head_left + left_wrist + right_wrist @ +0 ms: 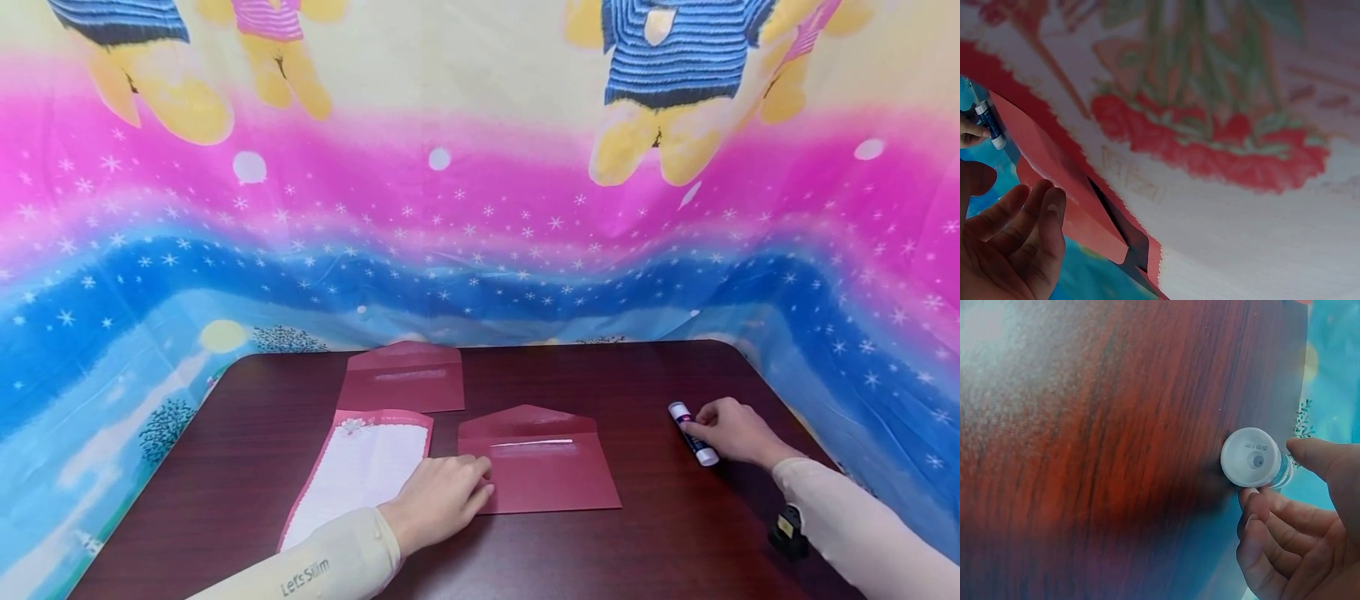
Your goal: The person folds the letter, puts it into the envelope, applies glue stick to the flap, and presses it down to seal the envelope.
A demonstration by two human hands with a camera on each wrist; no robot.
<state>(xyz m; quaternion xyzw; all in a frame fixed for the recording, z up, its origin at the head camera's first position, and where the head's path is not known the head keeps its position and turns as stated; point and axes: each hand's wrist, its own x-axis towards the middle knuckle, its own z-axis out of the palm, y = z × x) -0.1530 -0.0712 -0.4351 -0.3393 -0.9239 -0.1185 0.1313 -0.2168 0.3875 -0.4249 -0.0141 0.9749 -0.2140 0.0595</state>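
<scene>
My right hand (738,433) holds a glue stick (697,444) between thumb and fingers at the right of the table. Its round white base (1238,464) faces the right wrist camera. My left hand (442,504) rests at the left edge of a red envelope (547,483), its fingers loosely bent with nothing between them in the left wrist view. This envelope lies with its pointed flap raised away from me, a thin white streak below the fold. Partly under the left forearm is a lined sheet of letter paper (367,467) with a red border and floral print.
A second red envelope (405,393) lies behind the letter paper, flap up, near the far edge. The dark wooden table (570,379) is bordered at the back and sides by a colourful printed cloth (480,275) with bears and snowflakes.
</scene>
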